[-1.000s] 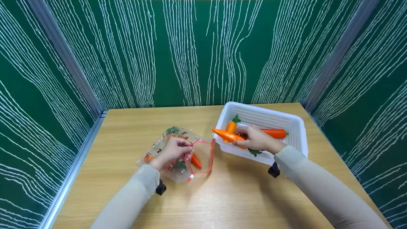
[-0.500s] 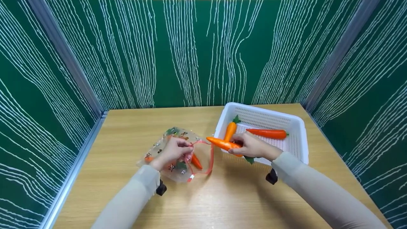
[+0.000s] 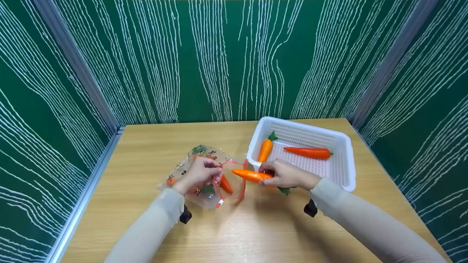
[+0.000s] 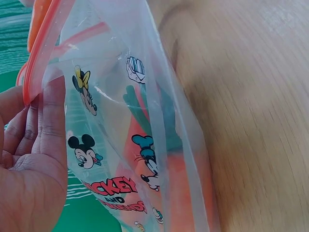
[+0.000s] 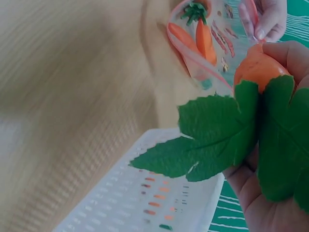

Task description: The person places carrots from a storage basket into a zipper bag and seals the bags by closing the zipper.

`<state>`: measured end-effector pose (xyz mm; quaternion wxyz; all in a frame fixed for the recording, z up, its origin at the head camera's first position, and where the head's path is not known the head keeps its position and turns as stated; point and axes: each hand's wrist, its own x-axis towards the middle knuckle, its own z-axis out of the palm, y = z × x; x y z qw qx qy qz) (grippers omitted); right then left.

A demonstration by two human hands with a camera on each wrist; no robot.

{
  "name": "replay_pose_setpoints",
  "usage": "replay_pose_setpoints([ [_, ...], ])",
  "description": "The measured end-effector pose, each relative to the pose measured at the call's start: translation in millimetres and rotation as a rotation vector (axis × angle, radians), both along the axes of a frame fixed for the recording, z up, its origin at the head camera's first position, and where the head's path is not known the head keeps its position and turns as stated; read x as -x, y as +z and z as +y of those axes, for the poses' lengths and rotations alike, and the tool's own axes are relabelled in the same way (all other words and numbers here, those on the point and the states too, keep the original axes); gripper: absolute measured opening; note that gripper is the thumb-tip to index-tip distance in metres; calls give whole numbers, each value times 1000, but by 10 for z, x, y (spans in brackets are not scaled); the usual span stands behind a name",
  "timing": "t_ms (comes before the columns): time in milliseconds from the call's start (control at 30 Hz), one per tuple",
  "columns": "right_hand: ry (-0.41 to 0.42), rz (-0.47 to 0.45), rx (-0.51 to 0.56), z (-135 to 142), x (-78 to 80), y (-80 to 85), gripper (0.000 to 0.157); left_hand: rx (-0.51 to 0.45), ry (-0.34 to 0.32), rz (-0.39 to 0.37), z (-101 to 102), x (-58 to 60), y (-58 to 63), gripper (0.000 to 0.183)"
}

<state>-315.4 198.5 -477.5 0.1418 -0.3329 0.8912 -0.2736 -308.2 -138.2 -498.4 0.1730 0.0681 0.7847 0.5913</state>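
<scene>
My left hand (image 3: 200, 174) pinches the red-edged rim of a clear zip bag (image 4: 113, 116) printed with cartoon figures. The bag's mouth gapes toward the right, and several orange carrots (image 5: 205, 42) lie inside it. Between the thumb and fingers of my right hand (image 3: 289, 174) is an orange toy carrot (image 3: 250, 175), held about level. Its tip points left and reaches over the bag's red rim (image 3: 244, 182). Green leaves (image 5: 217, 130) at its thick end spread across the right wrist view.
A white slotted basket (image 3: 345, 160) stands at the back right, just beyond my right hand. In it lie an orange carrot (image 3: 265, 150) with a green top and a long red pepper-like vegetable (image 3: 309, 152). Green walls (image 3: 234, 65) with white lines enclose the wooden table (image 3: 146, 146).
My right hand has carried the carrot out over the basket's near left corner, leftward and toward me, to the bag's mouth. The left hand and bag have stayed in place.
</scene>
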Motion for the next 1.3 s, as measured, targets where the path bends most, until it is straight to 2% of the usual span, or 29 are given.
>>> replay_pose_setpoints([
  [267, 47, 3, -5, -88, -30, -91, 32, 0, -13, 9, -19, 16, 10, 14],
  [600, 15, -40, -5, -240, -129, -212, 29, 24, 14, 21, -2, 12, -7, 14],
  [800, 9, -40, 53, -322, -163, -319, 26, 1, 13, 41, 14, 7, -21, 13],
  [900, -18, -32, 77, -360, -178, -351, 27, -30, 10, 40, 21, 8, -25, 13],
  [1133, -141, -139, 135, -439, -213, -389, 31, 2, 19, 43, 15, -2, -11, 15],
  [1300, -220, -178, 215, -517, -229, -444, 38, -4, 16, 41, 15, -4, -16, 22],
])
